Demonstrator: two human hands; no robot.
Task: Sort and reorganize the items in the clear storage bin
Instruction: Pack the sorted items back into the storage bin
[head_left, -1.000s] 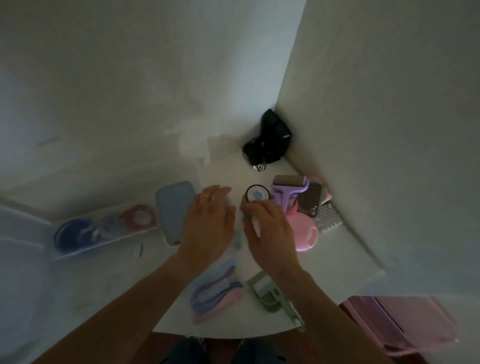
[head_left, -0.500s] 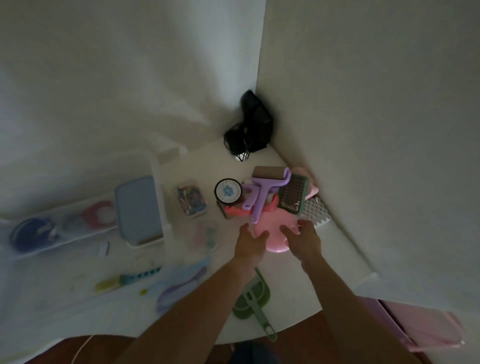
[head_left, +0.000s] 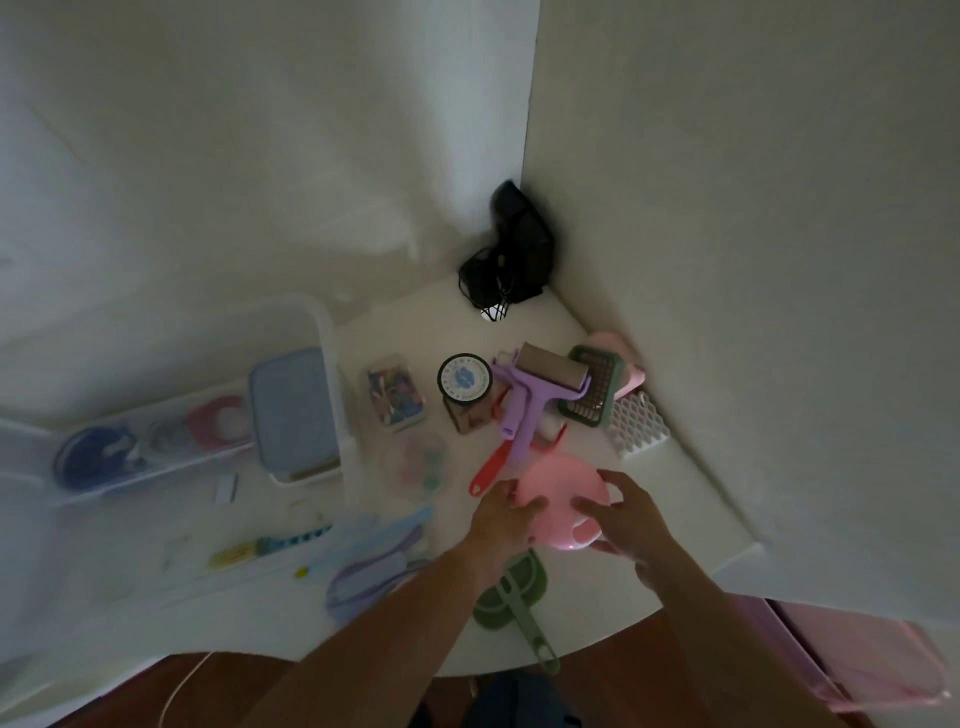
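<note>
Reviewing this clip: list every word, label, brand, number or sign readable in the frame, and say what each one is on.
None can be read.
Round black-rimmed lid with a blue emblem: a ring of small print circles the rim, too small and blurred to read.
Small clear plastic box with a colourful printed face: pattern only, no legible text.

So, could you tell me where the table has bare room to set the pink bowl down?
Bare tabletop lies between the black bag and the round tin, and right of the pink bowl below the white grid tray. The purple lint roller pile is crowded.
</note>
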